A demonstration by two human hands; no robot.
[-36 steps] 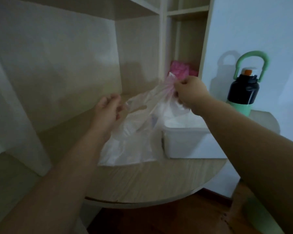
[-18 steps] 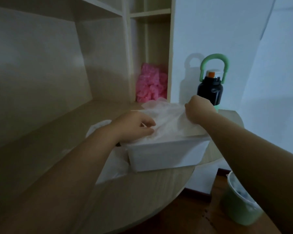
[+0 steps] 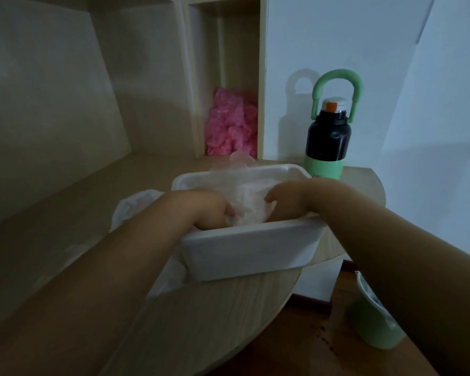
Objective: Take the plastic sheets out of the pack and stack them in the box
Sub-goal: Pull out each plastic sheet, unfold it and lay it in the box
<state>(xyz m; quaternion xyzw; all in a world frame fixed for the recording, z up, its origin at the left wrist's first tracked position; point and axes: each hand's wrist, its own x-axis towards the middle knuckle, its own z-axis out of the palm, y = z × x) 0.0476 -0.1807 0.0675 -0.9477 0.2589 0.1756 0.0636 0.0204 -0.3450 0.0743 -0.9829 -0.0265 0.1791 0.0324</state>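
A white rectangular box [image 3: 251,253] stands on the wooden table near its rounded right end. Thin translucent plastic sheets [image 3: 246,194] lie crumpled inside it, one corner poking up over the far rim. My left hand [image 3: 209,210] reaches into the box at its near left, fingers down on the sheets. My right hand [image 3: 285,202] is inside at the near right, fingers curled on the same sheets. The near wall hides both hands' fingertips. The translucent pack [image 3: 132,210] lies on the table just left of the box, under my left forearm.
A black and green bottle [image 3: 327,139] with a green loop handle stands behind the box at the right. A pink bundle [image 3: 231,126] fills a shelf niche behind. A green bin [image 3: 375,318] sits on the floor at the right, below the table's curved edge [image 3: 255,340].
Both hands carried a sheet from above the pack over to the box and lowered it inside. The view has moved closer to the box.
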